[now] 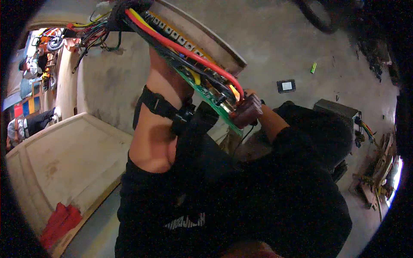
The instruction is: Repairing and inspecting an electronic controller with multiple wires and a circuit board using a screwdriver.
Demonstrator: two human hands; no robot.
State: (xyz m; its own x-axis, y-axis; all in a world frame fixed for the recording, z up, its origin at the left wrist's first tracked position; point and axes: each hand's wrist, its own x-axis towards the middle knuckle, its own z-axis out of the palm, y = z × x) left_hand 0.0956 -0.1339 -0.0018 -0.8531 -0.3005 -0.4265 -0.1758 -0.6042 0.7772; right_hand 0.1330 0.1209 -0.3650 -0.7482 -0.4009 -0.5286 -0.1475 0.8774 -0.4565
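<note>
A long green circuit board (202,92) is raised close in front of me, tilted down to the right. Thick red cable (185,49) and black and yellow wires run along it, past a row of small metal-topped parts. A dark maroon block (247,112) sits at its lower right end. Behind that end shows part of my right hand (253,93), closed on the board. My left forearm (157,88), wearing a black strap, reaches up behind the board, which hides my left hand and its fingers. Loose thin wires (97,34) trail from the upper left end.
A pale wooden panel (64,155) with a red cloth (61,221) is at left. On the concrete floor lie a small black box (286,86), a green packet (313,68) and a metal case (337,108) with coloured wires. Scrap wood (372,185) lies far right. People appear beyond the left opening.
</note>
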